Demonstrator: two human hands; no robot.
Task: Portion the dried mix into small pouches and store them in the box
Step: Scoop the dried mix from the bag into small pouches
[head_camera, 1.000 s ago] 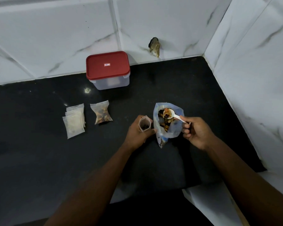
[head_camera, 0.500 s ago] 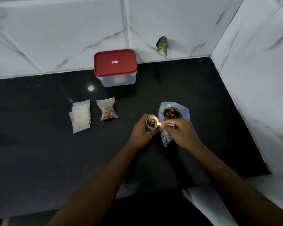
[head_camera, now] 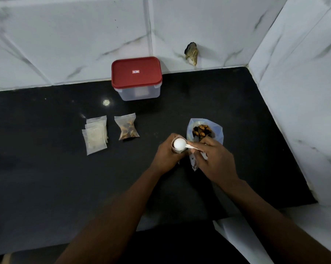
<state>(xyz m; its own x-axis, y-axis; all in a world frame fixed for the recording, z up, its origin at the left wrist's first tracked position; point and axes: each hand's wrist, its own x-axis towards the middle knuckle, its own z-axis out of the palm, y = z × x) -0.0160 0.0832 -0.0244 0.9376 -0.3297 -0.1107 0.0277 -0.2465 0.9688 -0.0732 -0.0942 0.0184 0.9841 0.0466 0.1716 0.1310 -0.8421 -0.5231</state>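
**Spoon tipped over the pouch, box closed at the wall**

Your left hand [head_camera: 167, 153] is curled around the small pouch [head_camera: 173, 149] and holds it upright just above the black counter [head_camera: 46, 168]. Little of the pouch shows, because the spoon covers its mouth.

Your right hand [head_camera: 216, 161] pinches the handle of the white spoon [head_camera: 180, 144] between thumb and fingertips. The bowl is turned over, its rounded back facing up, directly above the pouch opening. You cannot see from here what lies under the bowl.

Just behind your right hand stands the big bag [head_camera: 218, 133], clear bluish plastic with its mouth open and facing up. The dried mix [head_camera: 201, 130] shows inside it as brown pieces. The bag's lower corner pokes out beneath your right palm, so hand and bag are touching or very nearly so.

To the left of your hands, well apart from them, a filled pouch [head_camera: 127, 127] lies flat on the counter with brown mix inside. Just beside it, further left, lies a stack of flat pouches [head_camera: 96, 135], whitish and slightly fanned; you cannot tell what they contain.

The box [head_camera: 140, 93] sits at the back of the counter against the tiled wall [head_camera: 65, 44], with its red lid [head_camera: 137, 73] on. It is behind the filled pouch and well apart from both hands. To the right of the box, a ragged hole [head_camera: 192, 53] marks the wall tile.
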